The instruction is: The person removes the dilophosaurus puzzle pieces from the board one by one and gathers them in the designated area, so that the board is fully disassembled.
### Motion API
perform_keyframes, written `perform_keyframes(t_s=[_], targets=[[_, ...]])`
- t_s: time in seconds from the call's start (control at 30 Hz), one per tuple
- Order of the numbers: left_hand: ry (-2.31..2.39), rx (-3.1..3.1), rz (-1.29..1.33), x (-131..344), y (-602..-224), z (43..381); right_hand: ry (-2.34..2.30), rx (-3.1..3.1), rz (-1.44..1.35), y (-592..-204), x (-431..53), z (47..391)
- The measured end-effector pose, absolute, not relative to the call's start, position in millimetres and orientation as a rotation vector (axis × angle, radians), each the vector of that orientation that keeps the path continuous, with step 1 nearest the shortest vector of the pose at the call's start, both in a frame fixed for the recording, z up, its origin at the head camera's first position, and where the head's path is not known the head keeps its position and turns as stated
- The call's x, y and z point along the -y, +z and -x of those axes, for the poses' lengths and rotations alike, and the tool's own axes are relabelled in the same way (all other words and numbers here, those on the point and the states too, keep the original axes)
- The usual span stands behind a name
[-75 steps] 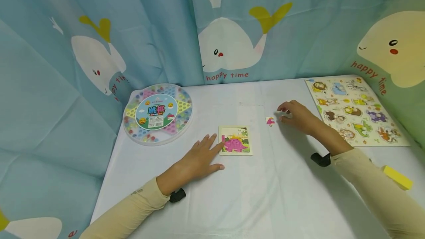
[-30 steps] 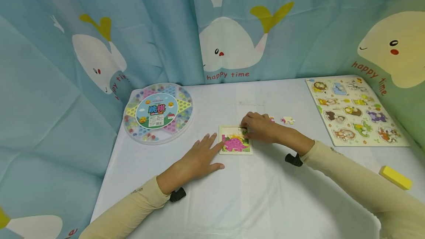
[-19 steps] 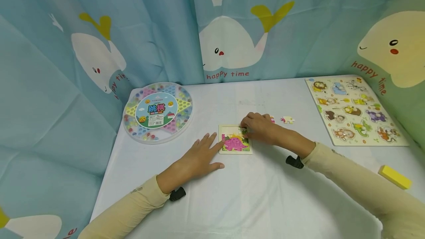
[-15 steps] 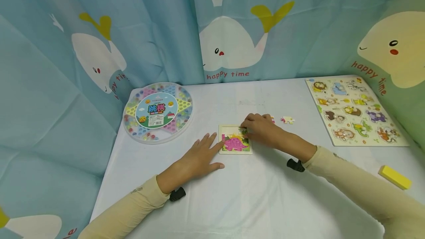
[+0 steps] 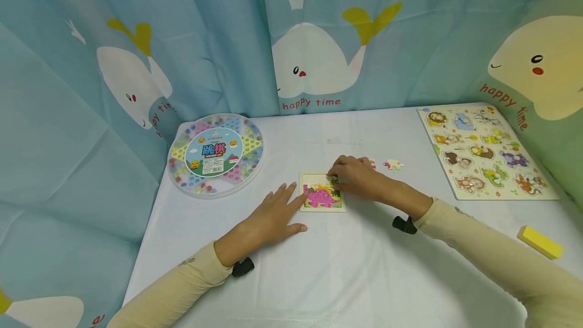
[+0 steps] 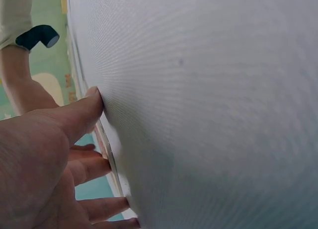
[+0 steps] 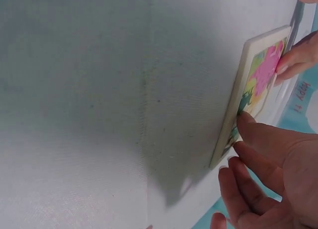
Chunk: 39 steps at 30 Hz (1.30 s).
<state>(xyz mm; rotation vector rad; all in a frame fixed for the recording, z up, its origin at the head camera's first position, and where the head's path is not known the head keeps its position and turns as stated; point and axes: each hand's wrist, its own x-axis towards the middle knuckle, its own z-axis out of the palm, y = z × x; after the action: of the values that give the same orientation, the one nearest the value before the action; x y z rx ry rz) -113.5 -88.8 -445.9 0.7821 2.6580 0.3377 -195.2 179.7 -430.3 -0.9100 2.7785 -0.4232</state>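
A small dinosaur jigsaw puzzle (image 5: 322, 197) in a pale square tray lies mid-table, with a bare strip along its upper left. My left hand (image 5: 272, 218) lies beside it, fingers spread and straight, the index fingertip on the puzzle's left part. At the upper right corner, my right hand (image 5: 357, 177) bends over the tray. In the right wrist view, the right thumb (image 7: 253, 127) and index finger pinch at a green corner puzzle piece (image 7: 233, 134), partly hidden by them. Two loose pieces lie beyond that hand: a pink-and-white piece (image 5: 393, 164) and another (image 5: 372, 164), mostly covered.
A round Chinese checkers box (image 5: 215, 156) with coloured marbles sits at the back left. An animal peg board (image 5: 487, 153) lies at the back right, and a yellow block (image 5: 540, 242) at the right. A whale-print curtain (image 5: 227, 39) hangs behind the table.
My right hand has come left from beside the loose pieces to the puzzle's upper right corner, where it stays. A second loose piece now lies on the table. My left hand has stayed put.
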Motion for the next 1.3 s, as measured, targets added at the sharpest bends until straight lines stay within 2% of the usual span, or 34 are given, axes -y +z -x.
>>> perform_keyframes(t_s=[0.4,1.0,1.3], targets=[[0.352,-2.653,-0.782,89,-447,113,-0.510,-2.645,0.895,-430,-187,208],[0.332,-2.657,-0.775,89,-445,114,-0.521,-2.640,0.887,-431,-186,209],[0.357,-2.659,-0.779,90,-447,113,-0.891,-2.518,0.910,-434,-195,214]])
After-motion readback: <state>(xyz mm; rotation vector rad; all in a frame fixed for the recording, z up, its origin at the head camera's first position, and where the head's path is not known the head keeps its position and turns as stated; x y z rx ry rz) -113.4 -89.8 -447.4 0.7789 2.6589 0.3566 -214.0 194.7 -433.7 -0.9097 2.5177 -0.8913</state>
